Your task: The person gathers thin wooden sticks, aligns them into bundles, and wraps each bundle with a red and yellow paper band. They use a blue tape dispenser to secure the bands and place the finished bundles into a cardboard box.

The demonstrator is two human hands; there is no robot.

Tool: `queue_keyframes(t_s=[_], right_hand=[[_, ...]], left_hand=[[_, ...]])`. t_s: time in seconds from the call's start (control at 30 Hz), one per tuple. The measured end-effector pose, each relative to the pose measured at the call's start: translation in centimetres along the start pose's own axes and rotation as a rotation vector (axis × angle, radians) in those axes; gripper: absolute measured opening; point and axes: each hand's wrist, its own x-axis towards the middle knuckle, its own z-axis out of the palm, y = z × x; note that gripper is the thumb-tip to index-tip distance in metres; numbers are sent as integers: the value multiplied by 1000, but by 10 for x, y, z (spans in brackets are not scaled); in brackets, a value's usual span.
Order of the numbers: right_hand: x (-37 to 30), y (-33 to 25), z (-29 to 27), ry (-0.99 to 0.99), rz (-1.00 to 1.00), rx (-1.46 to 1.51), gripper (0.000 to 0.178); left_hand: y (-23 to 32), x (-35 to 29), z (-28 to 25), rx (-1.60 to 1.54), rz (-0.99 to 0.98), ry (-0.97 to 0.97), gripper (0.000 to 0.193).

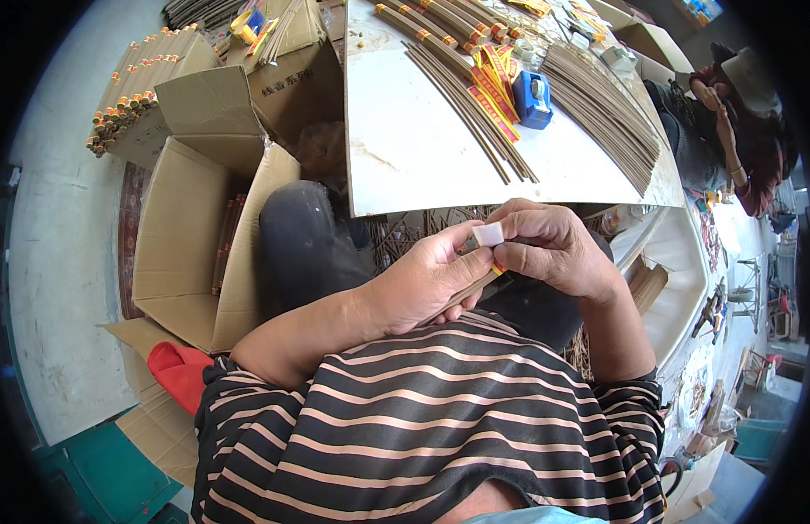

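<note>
My left hand (427,278) is closed round a bundle of brown incense sticks (477,286), held slantwise in front of my striped shirt. A bit of a red and yellow label shows near the bundle's upper end. Fingers and thumb of my right hand (553,247) pinch a small white piece (489,234) at that same end, and my left fingertips reach it too. Whether the piece is paper or tape I cannot tell. Just beyond my hands, loose incense sticks (462,105), red and yellow label strips (494,92) and a blue tape dispenser (533,100) lie on the white tabletop (392,166).
An open cardboard box (173,236) with several wrapped bundles stands at my left. Behind it, wrapped bundles (147,83) are piled up. More loose sticks (602,113) fan across the table's right side. Another person (741,122) sits at the far right.
</note>
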Motion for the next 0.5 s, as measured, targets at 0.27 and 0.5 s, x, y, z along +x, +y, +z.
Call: queue_keyframes(t_s=[0.27,0.5], right_hand=[[-2,-7,-5,-1,-229,-422,17],[-5,-12,-5,30,-419,-669,31]], left_hand=[[-2,0,-5,-47,-53,6,44],[1,-3,-5,-133,-62,32,49]])
